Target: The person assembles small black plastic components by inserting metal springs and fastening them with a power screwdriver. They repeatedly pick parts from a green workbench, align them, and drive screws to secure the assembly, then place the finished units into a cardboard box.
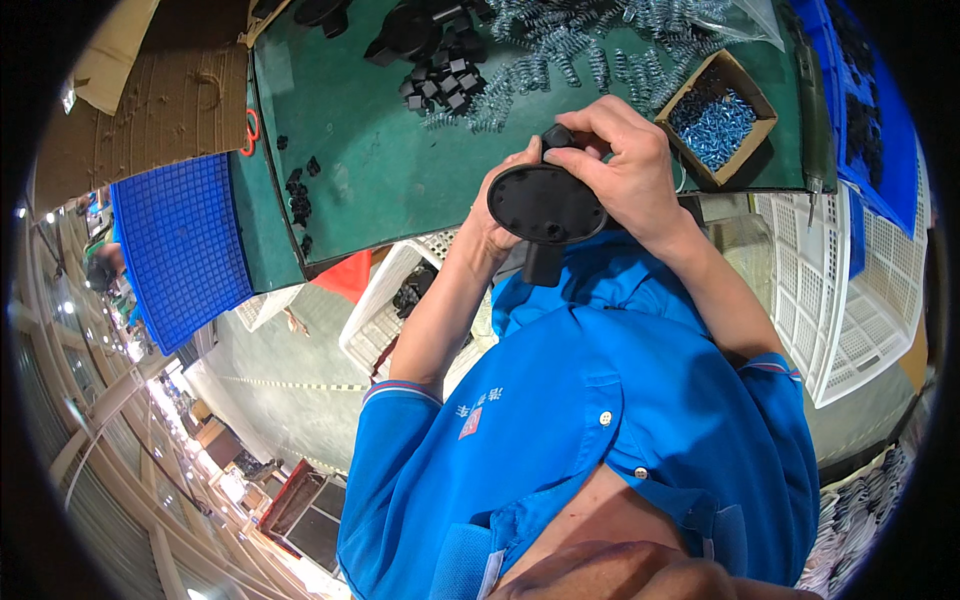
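Observation:
A black plastic part with an oval plate and a short stem (546, 204) is held up over the near edge of the green table. My left hand (492, 215) is closed around its left side. At the top of the part, my right hand (637, 172) pinches a small black block-shaped piece (557, 137) between thumb and fingers. That piece touches or nearly touches the part; which one I cannot tell. Some of my left fingers are hidden behind the oval plate.
Loose coil springs (560, 50) and small black blocks (442, 84) lie on the green table (400, 180). A cardboard box of small blue screws (722, 118) stands at right, beside a power screwdriver (815, 130). Blue bins (185, 240) and white crates (835, 290) flank the table.

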`<state>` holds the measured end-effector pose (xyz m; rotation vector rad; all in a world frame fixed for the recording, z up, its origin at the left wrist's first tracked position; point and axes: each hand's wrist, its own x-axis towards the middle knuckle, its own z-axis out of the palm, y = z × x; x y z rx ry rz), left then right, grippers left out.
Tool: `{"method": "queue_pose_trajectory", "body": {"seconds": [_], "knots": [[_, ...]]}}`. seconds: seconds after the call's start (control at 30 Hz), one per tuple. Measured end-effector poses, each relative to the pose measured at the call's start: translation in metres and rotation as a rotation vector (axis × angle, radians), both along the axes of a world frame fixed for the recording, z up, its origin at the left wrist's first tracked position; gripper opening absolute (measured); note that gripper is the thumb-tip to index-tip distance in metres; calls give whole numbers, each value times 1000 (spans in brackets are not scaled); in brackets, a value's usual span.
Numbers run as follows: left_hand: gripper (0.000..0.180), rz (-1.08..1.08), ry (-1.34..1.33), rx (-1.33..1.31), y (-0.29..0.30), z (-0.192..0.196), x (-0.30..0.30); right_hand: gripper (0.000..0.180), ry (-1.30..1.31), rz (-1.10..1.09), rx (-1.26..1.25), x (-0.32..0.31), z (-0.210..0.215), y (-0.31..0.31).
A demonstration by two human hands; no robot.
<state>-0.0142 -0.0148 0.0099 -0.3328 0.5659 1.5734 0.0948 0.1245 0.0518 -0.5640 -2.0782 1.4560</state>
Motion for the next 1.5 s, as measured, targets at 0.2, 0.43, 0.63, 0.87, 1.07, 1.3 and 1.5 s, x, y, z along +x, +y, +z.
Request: {"method": "queue_pose_trajectory", "body": {"seconds": [0.2, 0.43, 0.63, 0.87, 1.07, 1.3, 1.5], "knots": [[40, 0, 189, -28, 3, 0, 0, 24, -71, -14, 89, 4, -2, 1], [29, -222, 747, -200, 7, 24, -33, 24, -18, -55, 13, 0, -33, -1], [32, -281, 1134, -274, 19, 25, -35, 23, -37, -66, -27, 1, -52, -2], [29, -347, 752, -287, 21, 25, -51, 22, 16, -93, -215, -6, -53, -5], [42, -89, 176, -10, 1, 5, -32, 20, 82, -49, -56, -18, -15, -6], [38, 73, -173, 212, -4, -12, 1, 22, -69, 13, 1, -20, -6, -4], [35, 14, -59, 140, -7, -17, 7, 25, -125, 28, 45, -21, 0, -8]]}}
